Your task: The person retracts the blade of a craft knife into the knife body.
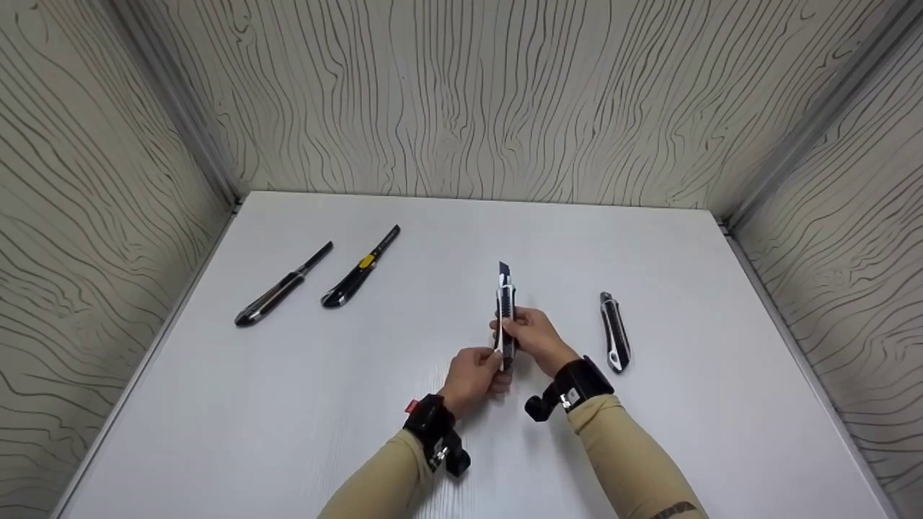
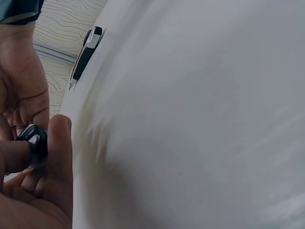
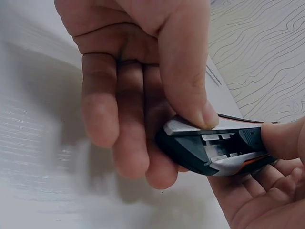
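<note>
Both hands hold one utility knife [image 1: 506, 317], its dark blade extended past the silver-and-black handle and pointing to the table's far side. Low on the handle, the left hand [image 1: 470, 376] pinches the butt end between thumb and fingers. The right hand [image 1: 539, 337] grips the handle's middle, with its thumb on top. Up close in the right wrist view, the left thumb presses the butt of the knife [image 3: 190, 148], and the right thumb lies further along it. In the left wrist view, fingers hide most of the knife [image 2: 37, 140].
Right of the hands lies a similar silver-and-black utility knife [image 1: 616, 335]. Two more lie at the left, blades out: one with a silver-and-black handle [image 1: 277, 292], another black with a yellow slider [image 1: 358, 274]. Patterned walls [image 1: 461, 101] border the white table [image 1: 346, 404].
</note>
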Demonstrator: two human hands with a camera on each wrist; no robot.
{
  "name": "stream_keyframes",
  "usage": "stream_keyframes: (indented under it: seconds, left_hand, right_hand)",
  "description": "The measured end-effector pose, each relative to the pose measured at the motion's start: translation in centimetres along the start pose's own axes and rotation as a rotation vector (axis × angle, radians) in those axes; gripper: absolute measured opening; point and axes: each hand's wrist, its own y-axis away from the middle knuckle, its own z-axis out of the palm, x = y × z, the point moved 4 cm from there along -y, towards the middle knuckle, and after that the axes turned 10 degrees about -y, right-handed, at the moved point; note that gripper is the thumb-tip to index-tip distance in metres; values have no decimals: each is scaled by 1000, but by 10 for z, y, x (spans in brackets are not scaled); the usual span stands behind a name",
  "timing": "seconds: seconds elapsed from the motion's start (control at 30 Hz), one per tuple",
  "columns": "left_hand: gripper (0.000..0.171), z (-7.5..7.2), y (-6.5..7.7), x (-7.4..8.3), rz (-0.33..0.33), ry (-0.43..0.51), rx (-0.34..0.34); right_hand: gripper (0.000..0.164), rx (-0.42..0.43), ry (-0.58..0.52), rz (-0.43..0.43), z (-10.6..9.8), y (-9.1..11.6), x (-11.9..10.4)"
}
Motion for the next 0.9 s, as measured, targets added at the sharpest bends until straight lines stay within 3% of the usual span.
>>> stream_keyframes:
  seconds: [0.63, 0.9]
  left_hand:
    - [26, -1, 0, 2, 12, -2, 0]
    - [32, 0, 1, -1, 11, 127, -121]
  right_hand:
    - [31, 4, 2, 11, 2, -1, -2]
    - [32, 1, 1, 14, 0, -2, -4]
